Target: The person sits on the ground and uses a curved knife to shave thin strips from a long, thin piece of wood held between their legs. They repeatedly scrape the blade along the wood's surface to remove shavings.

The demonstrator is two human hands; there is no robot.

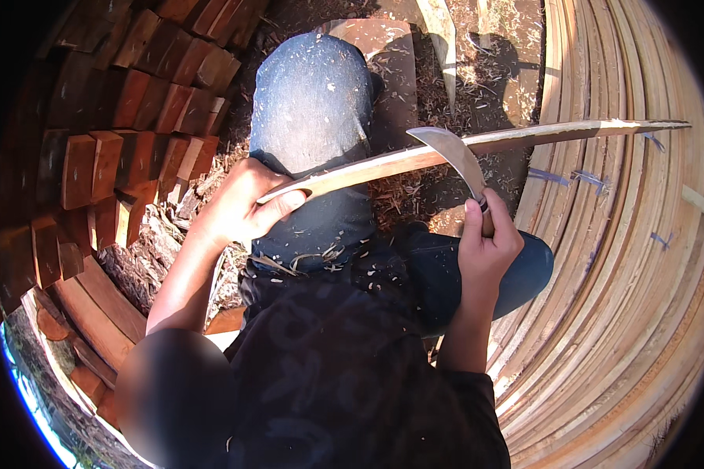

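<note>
Long wooden slat (477,144): lies across the raised knee (313,102), long axis running from lower left up to the right, pointed far end out over the stacked slats (626,313). Left hand (238,207) clenched round the slat's near end, just below the knee. Right hand (485,242) gripping the handle of a curved blade (454,152); the blade crosses the slat near mid-length, right of the knee, edge resting on the wood. Right hand is the nearer to the working point. Shavings (422,187) litter the ground round the knee; reddish wood blocks (117,156) stacked well left of it
</note>
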